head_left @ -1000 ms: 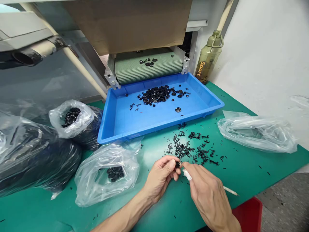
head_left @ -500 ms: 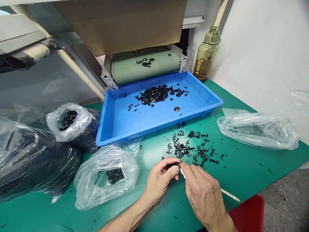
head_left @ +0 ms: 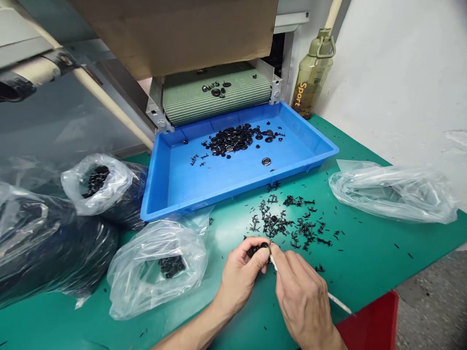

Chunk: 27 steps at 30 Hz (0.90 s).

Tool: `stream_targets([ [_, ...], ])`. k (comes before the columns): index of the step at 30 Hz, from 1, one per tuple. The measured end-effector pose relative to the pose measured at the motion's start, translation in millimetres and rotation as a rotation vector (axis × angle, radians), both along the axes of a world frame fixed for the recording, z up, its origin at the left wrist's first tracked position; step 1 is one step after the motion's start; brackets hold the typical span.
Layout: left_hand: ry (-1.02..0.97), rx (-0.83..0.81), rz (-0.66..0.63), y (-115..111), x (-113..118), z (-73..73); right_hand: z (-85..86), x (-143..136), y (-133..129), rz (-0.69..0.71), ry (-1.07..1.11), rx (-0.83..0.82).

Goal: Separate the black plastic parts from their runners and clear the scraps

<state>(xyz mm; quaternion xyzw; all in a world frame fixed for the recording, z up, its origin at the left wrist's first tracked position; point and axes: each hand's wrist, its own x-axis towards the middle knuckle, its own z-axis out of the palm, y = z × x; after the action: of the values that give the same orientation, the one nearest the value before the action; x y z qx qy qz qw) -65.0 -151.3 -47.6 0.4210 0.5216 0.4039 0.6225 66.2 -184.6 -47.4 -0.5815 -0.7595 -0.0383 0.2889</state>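
Between the fingertips and thumb of my left hand (head_left: 239,272) are small black plastic parts (head_left: 255,249), partly hidden by the fingers. My right hand (head_left: 304,296) is closed around a slim white pen-like tool (head_left: 340,304), whose thin tail sticks out behind the hand. The tool's front end meets the black parts at the left fingertips; its tip is too small to make out. Just beyond both hands, a loose spread of small black branched pieces (head_left: 277,223) lies on the green tabletop (head_left: 233,218).
A blue tray (head_left: 219,194) with black discs stands below a green conveyor belt (head_left: 219,104). Left are an open plastic bag (head_left: 127,287) and filled bags (head_left: 47,243). At right lie a crumpled clear bag (head_left: 394,192), a bottle (head_left: 312,75) and a red bin (head_left: 372,323).
My right hand and the tool's tail have shifted slightly left. A black piece now shows on the table beside the right hand. The left hand keeps its hold.
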Motion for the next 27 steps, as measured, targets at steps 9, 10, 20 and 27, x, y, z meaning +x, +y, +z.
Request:
stream_targets([
  [9, 0.018, 0.035, -0.025, 2.2, -2.6, -0.4, 3.2, 8.0, 2.6, 0.038, -0.002, -0.033],
  [10, 0.019, 0.035, -0.028, 2.1, -2.6, 0.5, 2.5, 8.0, 2.6, 0.036, -0.009, -0.025],
  [20, 0.035, 0.046, -0.006, -2.4, 0.7, 2.8, 3.8, 5.4, -4.9, 0.023, 0.021, -0.043],
  [27, 0.019, 0.044, -0.038, -1.5, 0.4, 2.0, 2.3, 4.9, -2.8, 0.026, 0.003, -0.064],
])
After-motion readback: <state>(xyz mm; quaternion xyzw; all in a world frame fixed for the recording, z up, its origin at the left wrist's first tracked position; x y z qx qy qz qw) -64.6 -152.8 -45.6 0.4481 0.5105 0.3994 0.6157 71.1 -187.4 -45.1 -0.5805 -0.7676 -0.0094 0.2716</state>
